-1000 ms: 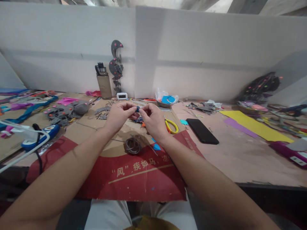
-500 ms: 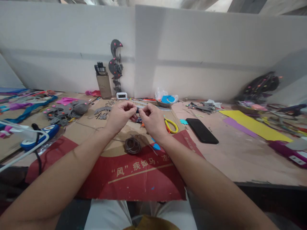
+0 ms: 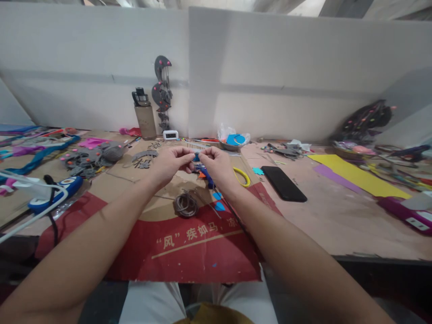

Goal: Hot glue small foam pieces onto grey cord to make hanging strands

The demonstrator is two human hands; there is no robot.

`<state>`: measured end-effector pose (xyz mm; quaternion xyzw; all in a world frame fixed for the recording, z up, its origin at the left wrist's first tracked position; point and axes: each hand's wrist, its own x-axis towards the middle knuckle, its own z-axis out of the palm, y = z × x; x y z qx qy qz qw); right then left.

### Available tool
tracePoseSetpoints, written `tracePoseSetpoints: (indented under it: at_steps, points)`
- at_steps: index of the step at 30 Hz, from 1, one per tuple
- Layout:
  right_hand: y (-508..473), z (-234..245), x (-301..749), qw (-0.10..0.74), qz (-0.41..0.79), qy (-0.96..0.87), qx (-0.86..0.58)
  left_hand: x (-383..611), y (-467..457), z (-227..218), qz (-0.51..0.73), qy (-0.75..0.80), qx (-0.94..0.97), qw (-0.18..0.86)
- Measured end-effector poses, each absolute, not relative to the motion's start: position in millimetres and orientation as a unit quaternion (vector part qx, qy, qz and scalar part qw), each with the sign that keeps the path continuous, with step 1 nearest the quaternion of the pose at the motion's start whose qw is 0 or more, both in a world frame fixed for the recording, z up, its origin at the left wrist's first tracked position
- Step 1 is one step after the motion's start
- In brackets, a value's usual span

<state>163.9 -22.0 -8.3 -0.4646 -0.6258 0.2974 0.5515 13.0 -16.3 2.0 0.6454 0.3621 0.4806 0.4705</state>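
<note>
My left hand and my right hand meet over the middle of the table, fingertips pinched together. Between them is a small blue piece, mostly covered by the fingers; its kind is too small to make out. Below the hands lies a coil of brown cord. Small blue cut pieces sit to its right, beside a thin pale strip. Partly behind my right hand is a yellow looped handle. A dark blue object shows beneath the right hand, mostly hidden.
A red printed cardboard sheet covers the front edge. A black phone lies to the right, near yellow sheet material. A bottle and a small white clock stand behind. Grey pinned pieces lie left.
The fingertips have shifted slightly apart, and more blue of the small piece shows between them. A dark blue object has come into view under my right hand.
</note>
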Motion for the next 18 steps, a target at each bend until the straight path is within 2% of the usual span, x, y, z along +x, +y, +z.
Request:
tracePoseSetpoints:
  at_steps: [4,8,15,18]
  points:
    - [-15.1,-13.6,168.4,0.538,0.317,-0.637,-0.453,7.6,-11.7,1.9,0.443,0.367,0.639,0.511]
    - [-18.8,-13.3,168.6,0.507,0.294,-0.671,-0.454,6.1,-14.5,5.7,0.441,0.383,0.639,0.501]
    - [-25.2,-11.0,167.9,0.459,0.185,-0.729,-0.473,10.9,-25.7,13.6,0.399,0.442,0.713,0.370]
    - [-25.5,-14.5,165.0,0.467,0.166,-0.736,-0.461,9.5,-22.8,10.9,0.410,0.459,0.709,0.345]
